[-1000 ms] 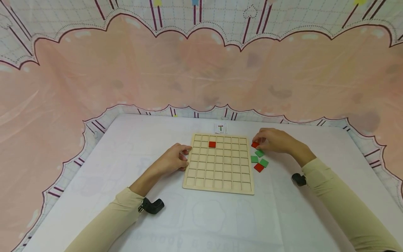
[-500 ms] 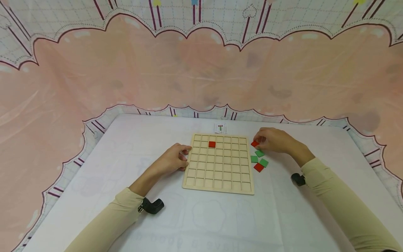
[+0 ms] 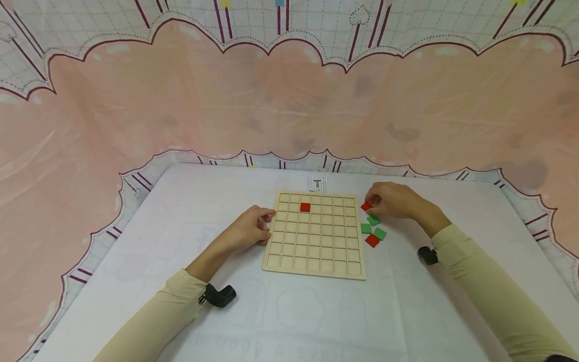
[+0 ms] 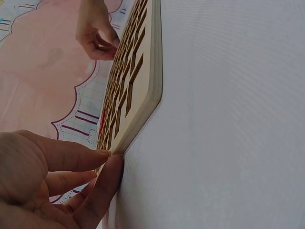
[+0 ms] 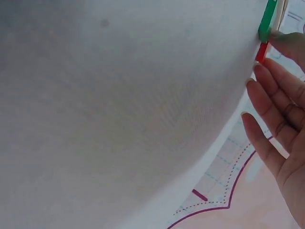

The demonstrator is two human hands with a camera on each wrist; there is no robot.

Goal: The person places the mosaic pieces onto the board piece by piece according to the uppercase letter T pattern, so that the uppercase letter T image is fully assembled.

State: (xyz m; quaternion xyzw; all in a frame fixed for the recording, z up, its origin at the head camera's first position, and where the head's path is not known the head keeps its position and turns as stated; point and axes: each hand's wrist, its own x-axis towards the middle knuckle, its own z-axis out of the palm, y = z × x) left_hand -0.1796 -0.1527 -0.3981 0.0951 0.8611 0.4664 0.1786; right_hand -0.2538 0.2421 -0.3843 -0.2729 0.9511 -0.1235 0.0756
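A square wooden grid board (image 3: 314,236) lies on the table, with one red tile (image 3: 305,207) in a cell of its upper part. My left hand (image 3: 248,229) grips the board's left edge; thumb and index finger meet at that edge in the left wrist view. At the board's right side, my right hand (image 3: 392,201) pinches a second red tile (image 3: 366,206) between thumb and fingers. Just below it lies a green tile (image 3: 373,220). Two more green tiles, one on the left (image 3: 366,229) and one on the right (image 3: 380,234), lie near another red tile (image 3: 373,241).
Behind the board lies a small printed card (image 3: 317,184) with a grid and a coloured T-like pattern. A white cover (image 3: 298,317) spreads over the table. Beyond the table's back edge rises a pink patterned cloth (image 3: 280,110).
Almost nothing differs. The right hand shifts very slightly while keeping hold of the red tile. The left hand and the board stay where they were.
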